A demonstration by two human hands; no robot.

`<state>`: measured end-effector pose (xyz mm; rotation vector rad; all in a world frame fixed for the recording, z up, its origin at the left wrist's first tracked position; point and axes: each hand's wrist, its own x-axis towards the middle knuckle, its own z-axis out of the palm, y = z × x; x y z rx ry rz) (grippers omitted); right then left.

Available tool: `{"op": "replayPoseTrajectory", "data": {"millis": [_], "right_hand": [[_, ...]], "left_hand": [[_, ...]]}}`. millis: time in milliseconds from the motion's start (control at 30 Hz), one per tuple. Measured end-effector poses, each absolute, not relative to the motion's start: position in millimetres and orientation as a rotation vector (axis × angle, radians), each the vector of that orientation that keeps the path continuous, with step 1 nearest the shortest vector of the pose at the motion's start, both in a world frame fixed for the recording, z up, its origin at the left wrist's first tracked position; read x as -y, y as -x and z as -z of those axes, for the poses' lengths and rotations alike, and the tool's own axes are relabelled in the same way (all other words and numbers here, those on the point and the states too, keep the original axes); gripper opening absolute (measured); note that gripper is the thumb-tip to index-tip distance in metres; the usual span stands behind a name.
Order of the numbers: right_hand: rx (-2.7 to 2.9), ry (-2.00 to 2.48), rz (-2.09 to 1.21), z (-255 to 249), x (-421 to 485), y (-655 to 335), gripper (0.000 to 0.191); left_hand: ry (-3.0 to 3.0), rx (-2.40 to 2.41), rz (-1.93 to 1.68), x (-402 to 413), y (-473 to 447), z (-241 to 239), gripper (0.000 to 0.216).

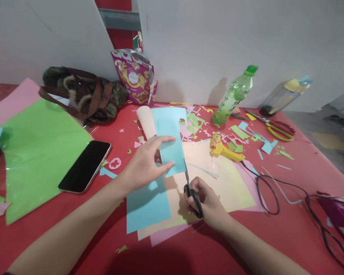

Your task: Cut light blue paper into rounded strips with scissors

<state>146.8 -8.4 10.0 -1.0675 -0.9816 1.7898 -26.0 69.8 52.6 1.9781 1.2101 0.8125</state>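
Observation:
My left hand (149, 162) grips a light blue strip of paper (172, 147) by its left side, thumb and fingers closed on it. In my right hand (205, 200) is a pair of black-handled scissors (192, 193), its blades at the strip's lower right edge. Below the strip lie a darker blue sheet (147, 208) and a stack of cream, yellow and pink paper (232, 191). Behind it are a rolled cream paper (146, 120) and another blue sheet (176, 112) with a rounded notch cut out.
A phone (85, 166) rests on a green sheet (43, 152) at left. To the right lie a yellow glue gun (225, 149) with a looping cord, large scissors (278, 128) and paper scraps. A bag (86, 93), snack packet (136, 78) and green bottle (235, 95) stand at the back.

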Motion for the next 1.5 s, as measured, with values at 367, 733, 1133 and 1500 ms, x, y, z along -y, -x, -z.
{"op": "replayPoseTrajectory", "data": {"millis": [367,733,1133,1500], "right_hand": [[0.951,1.105,-1.807,-11.4,8.0,-145.9,0.043],[1.117,0.841,-1.854,-12.4,8.9,-149.6,0.037],[1.1,0.753,-1.92,-10.2,7.1,-153.5,0.033],[1.064,0.751,-1.901,-9.8,6.1,-151.9,0.034]], "left_hand": [[-1.974,-1.221,-0.824,-69.9,25.4,-52.1,0.046],[-1.929,-1.171,-0.781,-71.5,26.3,-50.1,0.046],[-2.02,-1.174,-0.699,-72.5,28.2,-52.3,0.046],[-2.086,-1.162,-0.577,-69.5,23.4,-59.8,0.045]]}}
